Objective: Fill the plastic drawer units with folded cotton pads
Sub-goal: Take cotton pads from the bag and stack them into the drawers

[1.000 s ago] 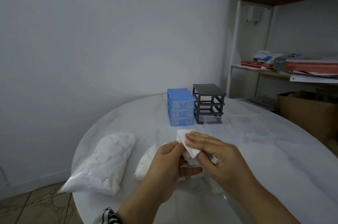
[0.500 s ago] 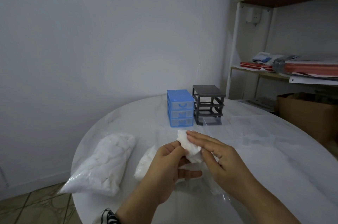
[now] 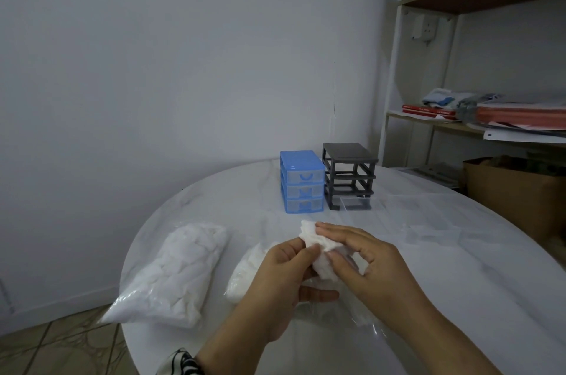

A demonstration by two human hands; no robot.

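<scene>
The left hand [image 3: 283, 278] is raised with its fingers curled, pinching a white cotton pad [image 3: 318, 244] at its top. The right hand [image 3: 372, 263] meets it from the right, fingers bent over the same pad and apparently gripping it, though their tips are partly hidden.

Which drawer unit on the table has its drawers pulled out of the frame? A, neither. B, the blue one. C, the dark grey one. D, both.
C: the dark grey unit stands as an open frame you can see through, with a clear drawer poking out at its base, while the blue unit beside it keeps all three drawers in.
</scene>
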